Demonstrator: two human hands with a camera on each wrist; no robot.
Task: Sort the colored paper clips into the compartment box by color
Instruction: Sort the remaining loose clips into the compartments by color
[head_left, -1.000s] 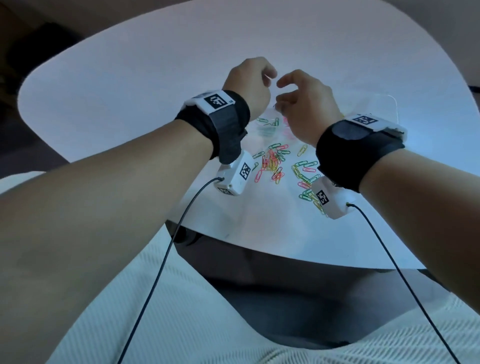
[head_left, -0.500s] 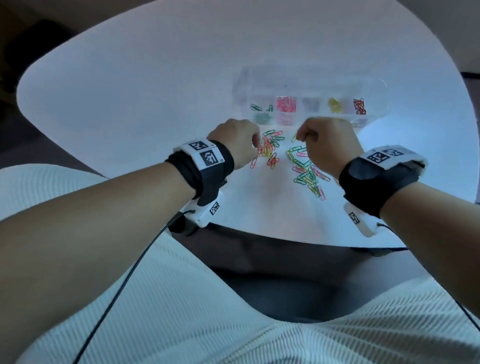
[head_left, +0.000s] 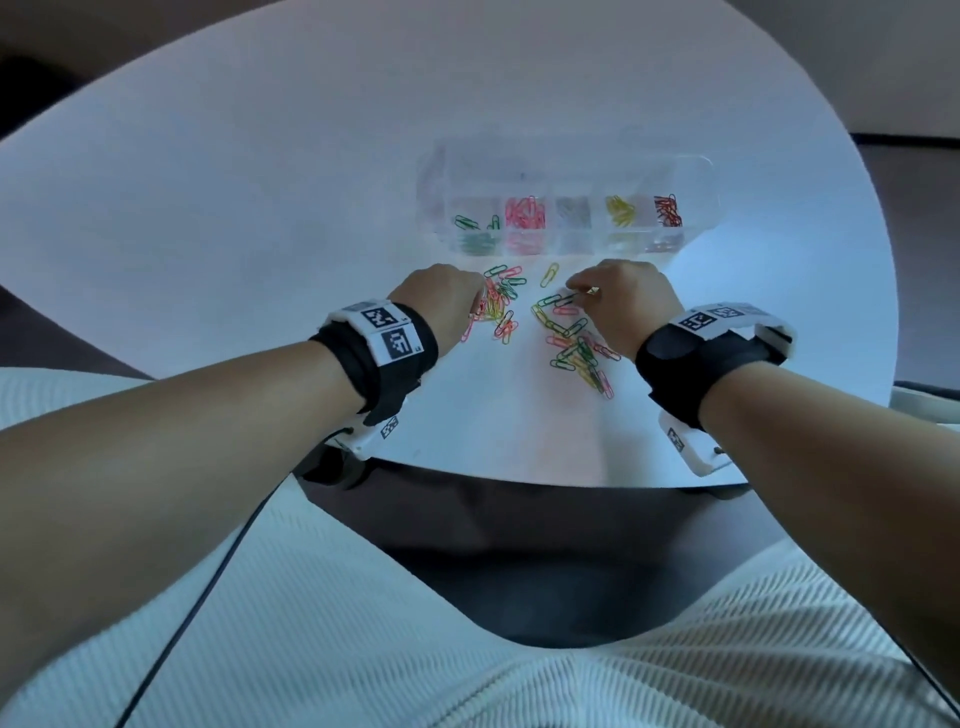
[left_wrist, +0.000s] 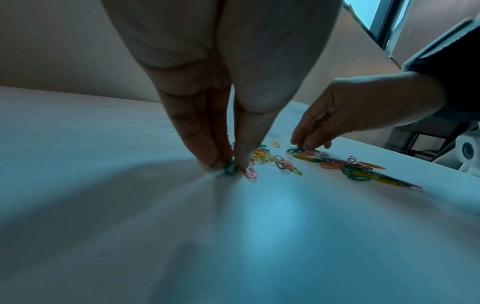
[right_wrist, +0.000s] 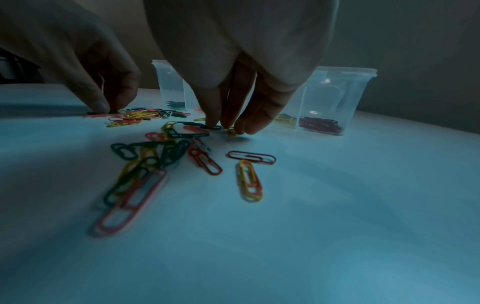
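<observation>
Both hands down on the white surface, working the loose clips just in front of the box.

Left hand: fingers and thumb drawn together, tips on the surface, pinching at a green clip at the left edge of the left pile. A pink clip lies touching the thumb tip. Can't tell if the green one is off the surface.

Right hand: fingers curled down, tips on the surface at the far end of the right pile. Index tip sits on a dark green clip; a small yellow clip is at the middle fingertip. Whether either is actually gripped, can't tell. Ring visible on this hand in the left wrist view.

Loose clips: two scattered piles, mixed green, pink, yellow, red, lying flat, some overlapping. One yellow clip sits alone between the piles and the box.

Box: clear, one row of compartments, beyond the hands. Left to right: green, pink, a pale compartment I can't make out, yellow, red.
</observation>
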